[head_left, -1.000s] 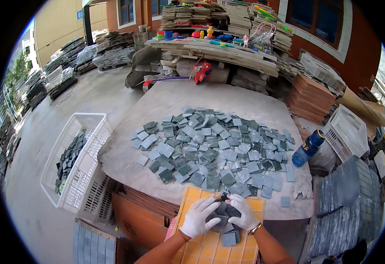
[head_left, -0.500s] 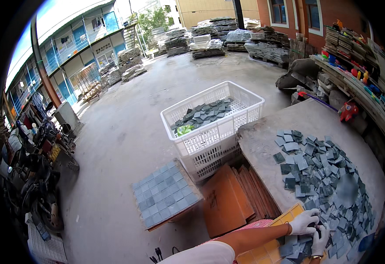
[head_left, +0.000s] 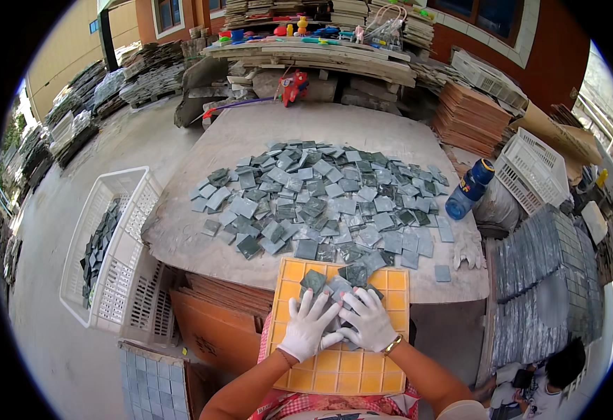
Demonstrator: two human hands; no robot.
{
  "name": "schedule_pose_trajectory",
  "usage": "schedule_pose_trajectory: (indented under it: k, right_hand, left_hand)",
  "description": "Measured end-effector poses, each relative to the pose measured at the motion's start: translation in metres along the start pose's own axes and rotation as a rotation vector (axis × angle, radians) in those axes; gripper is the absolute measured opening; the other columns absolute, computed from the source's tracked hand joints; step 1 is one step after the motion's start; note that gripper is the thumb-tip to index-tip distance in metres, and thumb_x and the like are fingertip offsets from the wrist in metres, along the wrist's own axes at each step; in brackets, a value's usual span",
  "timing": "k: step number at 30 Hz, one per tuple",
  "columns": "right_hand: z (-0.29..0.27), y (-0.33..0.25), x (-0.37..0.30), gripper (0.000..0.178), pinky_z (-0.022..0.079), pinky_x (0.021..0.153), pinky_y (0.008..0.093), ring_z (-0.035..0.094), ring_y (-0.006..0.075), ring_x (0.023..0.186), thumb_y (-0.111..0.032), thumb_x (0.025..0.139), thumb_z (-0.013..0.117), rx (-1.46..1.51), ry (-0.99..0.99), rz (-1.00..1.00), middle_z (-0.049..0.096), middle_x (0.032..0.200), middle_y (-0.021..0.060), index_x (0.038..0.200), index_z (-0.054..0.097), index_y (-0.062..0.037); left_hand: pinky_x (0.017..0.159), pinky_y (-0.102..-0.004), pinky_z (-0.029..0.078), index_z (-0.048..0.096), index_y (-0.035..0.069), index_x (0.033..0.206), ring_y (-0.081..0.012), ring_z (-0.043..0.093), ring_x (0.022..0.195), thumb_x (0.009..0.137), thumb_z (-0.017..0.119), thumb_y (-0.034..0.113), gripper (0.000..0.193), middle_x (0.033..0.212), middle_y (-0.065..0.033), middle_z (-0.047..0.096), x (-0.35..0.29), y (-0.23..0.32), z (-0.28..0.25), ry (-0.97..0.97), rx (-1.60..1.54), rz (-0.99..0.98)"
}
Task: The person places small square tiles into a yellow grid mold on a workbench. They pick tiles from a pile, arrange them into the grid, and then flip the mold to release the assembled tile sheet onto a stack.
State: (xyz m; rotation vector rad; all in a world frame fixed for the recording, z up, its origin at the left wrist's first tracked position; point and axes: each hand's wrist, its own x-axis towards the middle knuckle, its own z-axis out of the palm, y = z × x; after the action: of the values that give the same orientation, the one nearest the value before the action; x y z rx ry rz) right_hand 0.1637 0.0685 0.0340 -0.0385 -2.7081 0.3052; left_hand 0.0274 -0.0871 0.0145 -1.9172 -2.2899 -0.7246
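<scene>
Both of my hands wear white gloves and rest on a yellow grid tray (head_left: 334,364) that lies on my lap at the table's near edge. My left hand (head_left: 309,326) and my right hand (head_left: 367,320) lie flat with fingers spread over several grey-green stone tiles (head_left: 334,283) on the tray's upper part. Neither hand grips a tile. A large heap of the same small square tiles (head_left: 320,199) covers the round stone table (head_left: 180,238) just beyond the tray.
A white plastic crate (head_left: 110,252) with tiles stands on the ground at left. A blue bottle (head_left: 469,187) and another white crate (head_left: 534,164) are at right. Stacked tile sheets (head_left: 545,280) lie at right, brown boards (head_left: 215,308) below the table, and cluttered shelves behind.
The view has swung back from the yard at left to face the table. My hands stay on the tiles on the yellow tray, now spread flat.
</scene>
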Motion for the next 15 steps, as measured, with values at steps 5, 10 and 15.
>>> schedule_pose_trajectory:
  k: [5, 10, 15]
  right_hand:
    - [0.009, 0.032, 0.006, 0.047, 0.032, 0.100, 0.0512, 0.036, 0.0399, 0.125, -0.038, 0.076, 0.069, -0.019, -0.003, 0.236, 0.041, 0.138, 0.0154, 0.117, 0.057, -0.0185]
    - [-0.020, 0.015, -0.040, 0.046, 0.032, 0.100, 0.0494, 0.036, 0.0415, 0.124, -0.037, 0.077, 0.068, 0.029, -0.165, 0.211, 0.041, 0.138, 0.0156, 0.117, 0.058, -0.0161]
    - [-0.028, -0.011, -0.067, 0.035, 0.046, 0.086, 0.0397, 0.055, 0.0313, 0.103, -0.025, 0.075, 0.070, 0.144, 0.158, 0.437, 0.056, 0.114, 0.0123, 0.105, 0.061, -0.0103]
  left_hand:
    - [0.099, -0.0627, 0.021, 0.046, 0.023, 0.134, -0.0430, 0.027, 0.132, 0.088, 0.050, 0.052, 0.055, 0.142, -0.0083, 0.040, 0.047, -0.023, 0.007, -0.103, 0.144, -0.145]
    - [0.100, -0.0593, 0.023, 0.053, 0.021, 0.126, -0.0431, 0.029, 0.130, 0.086, 0.054, 0.049, 0.049, 0.141, -0.0108, 0.041, -0.005, -0.021, -0.012, -0.163, 0.033, -0.098]
    - [0.090, -0.0464, 0.038, 0.057, 0.012, 0.116, -0.0351, 0.048, 0.109, 0.076, 0.068, 0.024, 0.043, 0.117, -0.0119, 0.053, -0.043, 0.007, -0.026, 0.132, -0.004, -0.127]
